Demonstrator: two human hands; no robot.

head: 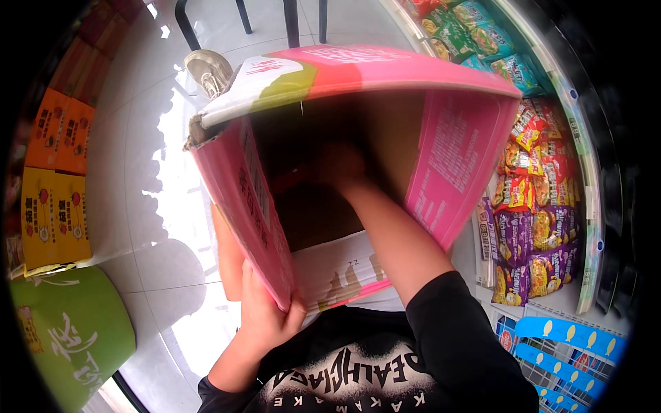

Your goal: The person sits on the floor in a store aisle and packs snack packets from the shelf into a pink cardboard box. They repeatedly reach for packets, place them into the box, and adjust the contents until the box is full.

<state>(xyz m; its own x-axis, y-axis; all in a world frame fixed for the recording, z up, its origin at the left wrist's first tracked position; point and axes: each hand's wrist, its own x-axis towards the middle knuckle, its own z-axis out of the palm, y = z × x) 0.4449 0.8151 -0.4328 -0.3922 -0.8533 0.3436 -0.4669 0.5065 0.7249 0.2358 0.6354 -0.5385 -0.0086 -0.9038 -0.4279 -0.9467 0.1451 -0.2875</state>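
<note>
A pink printed cardboard box (pixel 465 149) lies tipped in front of me, its open mouth facing my body. My left hand (pixel 268 312) grips the box's near left edge, with the thumb over the rim and fingers along the outside. My right forearm reaches through the opening, and my right hand (pixel 343 160) is deep in the dark interior. A dim reddish thing (pixel 289 178) shows beside that hand; its kind is unclear. Shadow hides the fingers, so I cannot tell whether they hold it.
Shelves of bagged instant noodles (pixel 516 191) run along the right, above a wire rack with blue strips (pixel 573 335). Stacked orange and yellow cartons (pixel 54 217) and a green printed panel (pixel 77 330) stand left. Dark metal furniture legs (pixel 292 23) and a shoe (pixel 209 69) are beyond the box.
</note>
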